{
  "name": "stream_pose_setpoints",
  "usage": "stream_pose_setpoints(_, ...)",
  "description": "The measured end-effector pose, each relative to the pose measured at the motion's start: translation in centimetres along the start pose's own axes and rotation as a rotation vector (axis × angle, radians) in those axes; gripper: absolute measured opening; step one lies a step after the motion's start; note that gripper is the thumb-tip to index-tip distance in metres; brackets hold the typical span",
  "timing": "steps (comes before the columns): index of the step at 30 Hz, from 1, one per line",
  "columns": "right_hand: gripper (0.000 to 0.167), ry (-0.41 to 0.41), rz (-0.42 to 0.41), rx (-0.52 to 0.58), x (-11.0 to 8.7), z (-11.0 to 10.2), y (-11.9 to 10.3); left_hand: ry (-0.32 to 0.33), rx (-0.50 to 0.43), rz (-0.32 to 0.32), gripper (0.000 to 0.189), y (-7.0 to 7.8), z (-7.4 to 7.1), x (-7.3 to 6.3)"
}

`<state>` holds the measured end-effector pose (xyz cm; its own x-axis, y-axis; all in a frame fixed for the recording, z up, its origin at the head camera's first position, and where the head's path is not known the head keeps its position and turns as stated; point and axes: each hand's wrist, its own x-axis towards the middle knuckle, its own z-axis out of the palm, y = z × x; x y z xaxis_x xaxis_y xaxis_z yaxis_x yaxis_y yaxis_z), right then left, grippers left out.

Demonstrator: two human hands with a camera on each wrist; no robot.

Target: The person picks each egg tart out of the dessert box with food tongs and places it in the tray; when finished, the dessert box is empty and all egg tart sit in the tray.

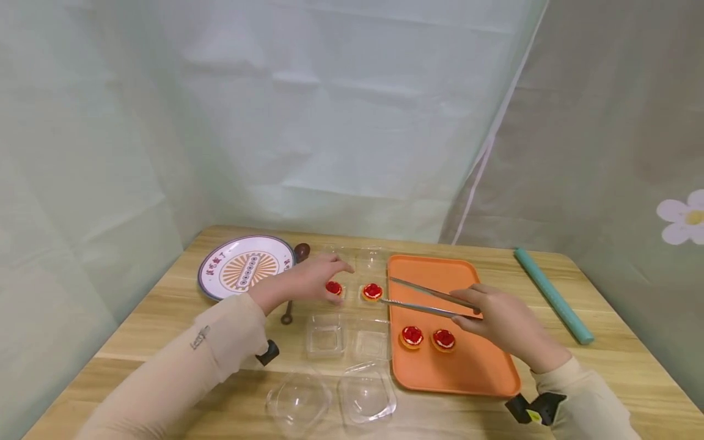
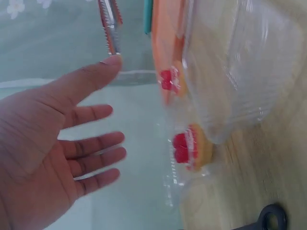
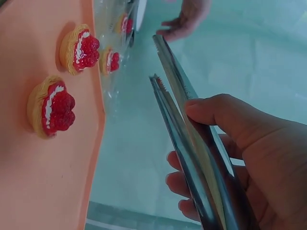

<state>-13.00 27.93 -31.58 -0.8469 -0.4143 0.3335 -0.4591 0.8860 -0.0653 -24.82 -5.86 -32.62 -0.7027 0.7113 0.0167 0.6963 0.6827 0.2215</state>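
My right hand [image 1: 500, 318] holds metal tongs [image 3: 172, 120], thumb on one arm and fingers on the other, their serrated tips apart with nothing between them. The tongs reach over the orange tray [image 1: 440, 380], where two red-topped tarts [image 1: 411, 337] sit side by side. Left of the tray, one tart [image 1: 372, 291] sits in a clear plastic box. My left hand [image 1: 310, 278] hovers with spread fingers by another boxed tart [image 1: 333, 287], which it partly covers in the head view. In the left wrist view, the left palm [image 2: 38, 153] holds nothing.
Two more clear boxes [image 1: 326, 336] stand nearer me, their lids [image 1: 367, 394] folded out toward the front edge. A patterned plate [image 1: 258, 243] and a dark spoon [image 1: 302, 250] lie at the left. A teal rod [image 1: 552, 295] lies right of the tray.
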Motion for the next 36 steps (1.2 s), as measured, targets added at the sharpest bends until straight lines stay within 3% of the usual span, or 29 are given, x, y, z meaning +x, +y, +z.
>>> stream_pose_setpoints(6, 0.035, -0.059, 0.026, -0.003, 1.8, 0.8, -0.2, -0.022, -0.039, 0.007, 0.065, -1.0, 1.0, 2.4)
stream_pose_setpoints(17, 0.036, -0.145, 0.083, -0.011, 4.3, 2.6, -0.5, -0.103, -0.052, -0.048, 0.076, -1.4, 2.3, 5.3)
stream_pose_setpoints(25, 0.034, -0.222, 0.075, -0.001, 5.6, 3.0, -0.5, -0.121, -0.011, -0.045, 0.077, -1.2, 2.7, 6.3)
stream_pose_setpoints(36, 0.032, -0.298, 0.03, -0.04, 7.1, 2.6, -0.5, -0.127, 0.035, -0.043, 0.075, -0.6, 3.3, 6.5)
